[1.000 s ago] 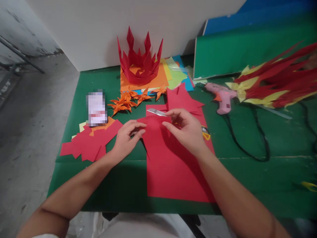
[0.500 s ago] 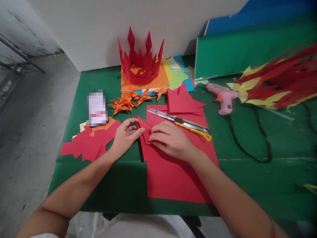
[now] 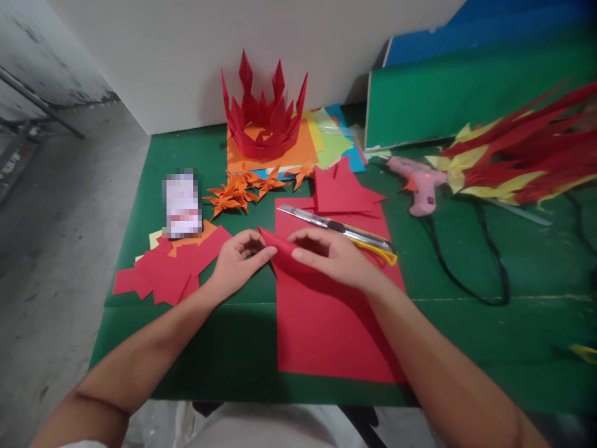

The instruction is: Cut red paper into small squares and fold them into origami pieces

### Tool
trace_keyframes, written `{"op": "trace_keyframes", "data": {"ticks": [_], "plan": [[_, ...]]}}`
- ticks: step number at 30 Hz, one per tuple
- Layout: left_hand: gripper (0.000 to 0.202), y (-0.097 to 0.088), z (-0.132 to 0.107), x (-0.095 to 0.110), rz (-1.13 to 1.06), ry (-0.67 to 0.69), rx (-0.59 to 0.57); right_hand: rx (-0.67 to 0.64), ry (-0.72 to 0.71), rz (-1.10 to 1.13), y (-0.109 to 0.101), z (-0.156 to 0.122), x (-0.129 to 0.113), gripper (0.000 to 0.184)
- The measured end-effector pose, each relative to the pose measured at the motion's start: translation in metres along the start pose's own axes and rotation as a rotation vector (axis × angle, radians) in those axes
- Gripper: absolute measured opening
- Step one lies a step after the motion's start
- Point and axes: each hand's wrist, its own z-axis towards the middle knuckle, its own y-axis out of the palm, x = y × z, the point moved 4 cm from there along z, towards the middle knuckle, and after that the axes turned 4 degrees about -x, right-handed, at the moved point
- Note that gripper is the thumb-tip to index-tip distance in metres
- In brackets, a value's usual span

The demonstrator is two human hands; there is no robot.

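Biggest worry: could get cut by the knife (image 3: 366, 236), lying across the far part of the big sheet (image 3: 329, 336), from bumping it with the right hand (image 3: 339, 256), so near. Smaller worry: could make a crooked crease in the folded paper (image 3: 283, 246), from pinching the two ends unevenly or losing hold of one. Smallest worry: could bend the pointy tip (image 3: 262, 232), from squeezing too hard with the left hand (image 3: 239, 260).

Places next. First the big sheet: spread flat. Then the hands, both busy: grasping the folded paper's right end with the right hand, over the big sheet, thumb in front, fingers behind; grasping the left end with the left hand, just left of the big sheet, fingers curled. Last, the folded paper: caught between the hands, touching both, over the big sheet's left edge. Cannot tell whether resting on the big sheet or held above.
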Motion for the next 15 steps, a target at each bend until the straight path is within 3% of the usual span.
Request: {"op": "trace_keyframes", "data": {"ticks": [2,5,9,15], "plan": [[0.033,0.002,-0.001,0.001,-0.002,0.01,-0.014,-0.128,0.091,-0.014,0.003,-0.002,0.003,0.03],[0.034,0.002,-0.001,0.003,0.026,0.047,-0.012,-0.192,0.177,0.012,0.006,-0.004,0.005,0.035],[0.034,0.001,0.0,0.004,0.031,0.077,0.008,-0.113,0.214,0.081,0.005,-0.002,0.006,0.043],[0.034,0.004,-0.002,0.002,-0.072,-0.064,-0.025,0.08,0.252,0.234,0.003,0.0,0.012,0.054]]}}
